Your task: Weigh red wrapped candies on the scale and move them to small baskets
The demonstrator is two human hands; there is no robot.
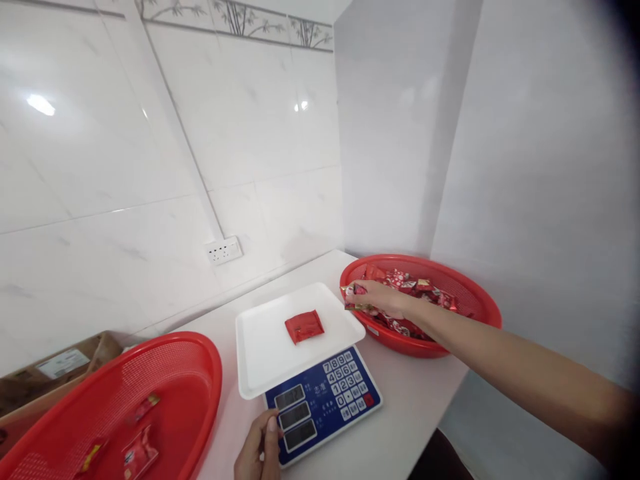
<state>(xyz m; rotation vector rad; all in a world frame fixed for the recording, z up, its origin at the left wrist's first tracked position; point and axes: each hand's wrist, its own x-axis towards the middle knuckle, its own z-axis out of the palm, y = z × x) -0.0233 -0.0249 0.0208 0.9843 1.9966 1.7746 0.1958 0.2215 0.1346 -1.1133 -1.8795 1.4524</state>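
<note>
A blue electronic scale [325,400] with a white weighing tray [265,363] stands on the white counter. One red packet [304,326] lies on the tray. My right hand [377,297] reaches over the rim of the right red basket [480,300], its fingers closed on small wrapped packets [353,291] held between basket and tray. That basket holds several red packets [415,287]. My left hand [260,450] rests at the scale's front left corner, fingers curled, thumb touching the display edge.
A second red basket [190,373] at the left holds a few packets [137,453]. A cardboard box [55,373] sits behind it. A wall socket [223,250] is on the tiled wall. The counter edge runs at the lower right.
</note>
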